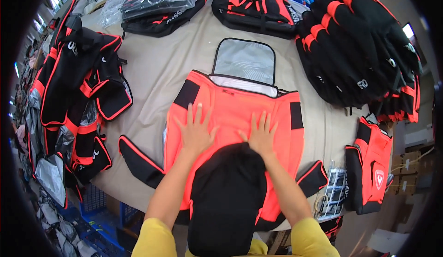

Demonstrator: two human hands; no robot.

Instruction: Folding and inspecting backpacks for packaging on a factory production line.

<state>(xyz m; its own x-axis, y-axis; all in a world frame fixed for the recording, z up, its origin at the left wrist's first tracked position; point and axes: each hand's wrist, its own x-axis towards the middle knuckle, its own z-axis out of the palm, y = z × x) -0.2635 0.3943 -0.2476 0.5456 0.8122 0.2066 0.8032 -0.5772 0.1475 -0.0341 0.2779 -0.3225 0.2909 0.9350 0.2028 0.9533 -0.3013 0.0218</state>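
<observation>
1. The orange bag (228, 111) lies flat on the desk (152, 67), under the left hand (196, 134) and right hand (261, 140).
2. Each grip is released, fingers (198, 114) spread against the orange bag.
3. Desk surface shows left and right of the orange bag; black bags (341, 58) stack beyond its upper right.
4. The desk's near edge runs by its lower end.
</observation>
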